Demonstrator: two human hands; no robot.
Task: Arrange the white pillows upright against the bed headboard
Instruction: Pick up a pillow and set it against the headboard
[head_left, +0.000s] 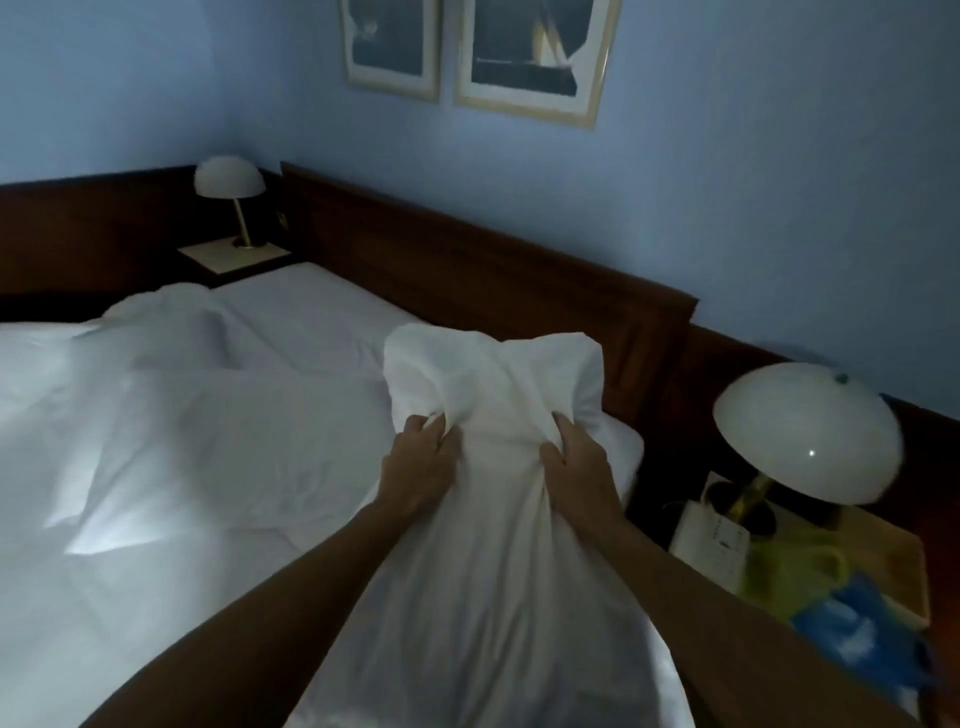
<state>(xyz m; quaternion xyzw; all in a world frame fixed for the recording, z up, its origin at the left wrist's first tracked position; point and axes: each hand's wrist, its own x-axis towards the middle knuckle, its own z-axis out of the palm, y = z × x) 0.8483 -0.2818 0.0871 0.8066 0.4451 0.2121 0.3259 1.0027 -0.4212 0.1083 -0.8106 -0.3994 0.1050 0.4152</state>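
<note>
A white pillow (488, 384) is lifted over the right side of the bed, its top end near the dark wooden headboard (467, 270). My left hand (421, 467) grips a bunch of its cover on the left. My right hand (576, 462) pinches the fabric on the right. The pillow's lower part hangs down between my forearms toward me. A second white pillow (171, 322) lies flat on the mattress (322, 306) at the far left, apart from the headboard.
A crumpled white duvet (156, 467) covers the bed's left and middle. A dome lamp (808, 431) stands on the right nightstand (883, 545) with a white card, green and blue items. Another lamp (231, 182) sits on the far nightstand. Two framed pictures (530, 52) hang above.
</note>
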